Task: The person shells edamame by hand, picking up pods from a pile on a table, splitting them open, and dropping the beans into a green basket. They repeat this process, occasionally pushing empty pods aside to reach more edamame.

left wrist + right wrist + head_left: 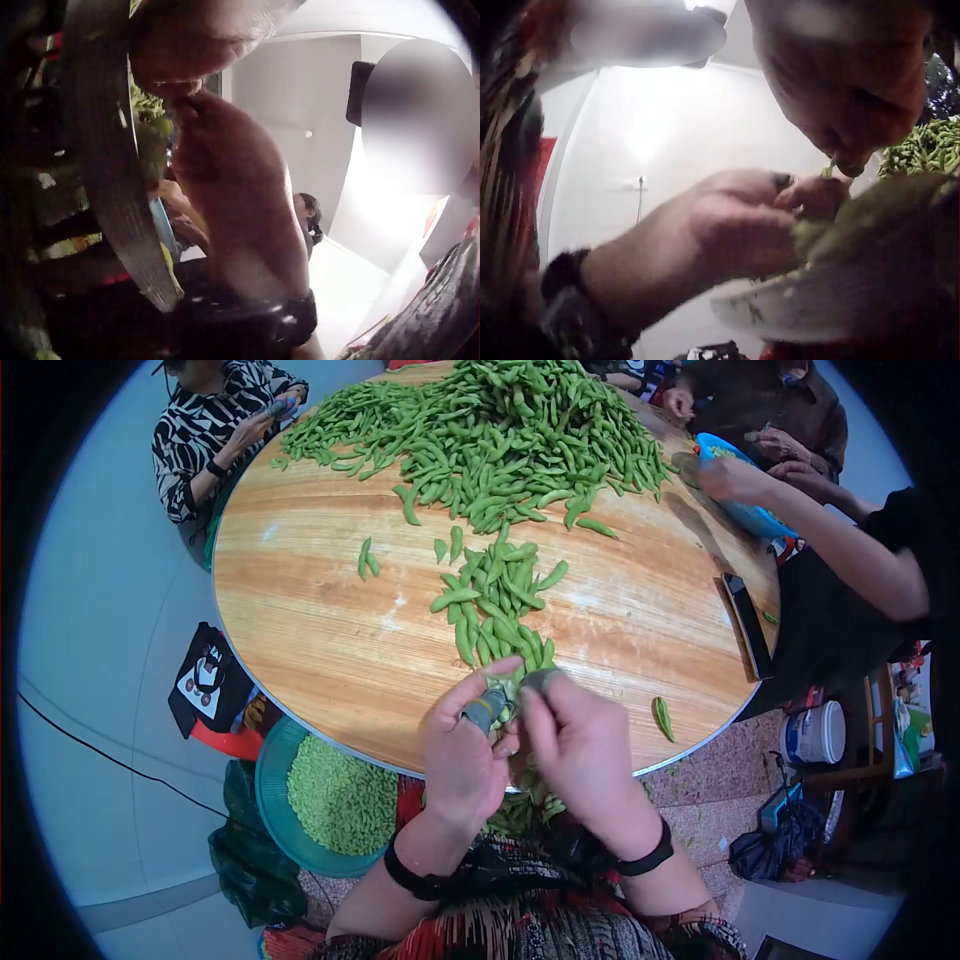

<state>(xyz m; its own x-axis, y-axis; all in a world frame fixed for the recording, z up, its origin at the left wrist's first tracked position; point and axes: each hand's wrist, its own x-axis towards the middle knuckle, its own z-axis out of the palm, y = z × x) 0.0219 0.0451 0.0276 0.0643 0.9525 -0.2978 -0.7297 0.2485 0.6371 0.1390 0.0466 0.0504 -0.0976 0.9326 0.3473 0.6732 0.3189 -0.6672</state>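
Both hands meet at the near edge of the round wooden table (330, 630). My left hand (462, 760) lies palm up, holding a green soybean pod (510, 685) in its fingers; a grey covering with a yellow band (484, 710) wraps its thumb. From the right, my right hand (585, 745) pinches at the same pod, a dark grey cover over a fingertip. Fingers hide most of the pod. A bit of green (828, 168) shows between the fingertips in the right wrist view. Just beyond the hands lies a small heap of pods (495, 595).
A large pile of pods (530, 430) covers the table's far side. Lower left, a teal basket (268, 805) holds shelled beans (340, 800). A phone (747, 625) and a loose pod (663, 720) lie at right. Other people sit around, one beside a blue bowl (745, 515).
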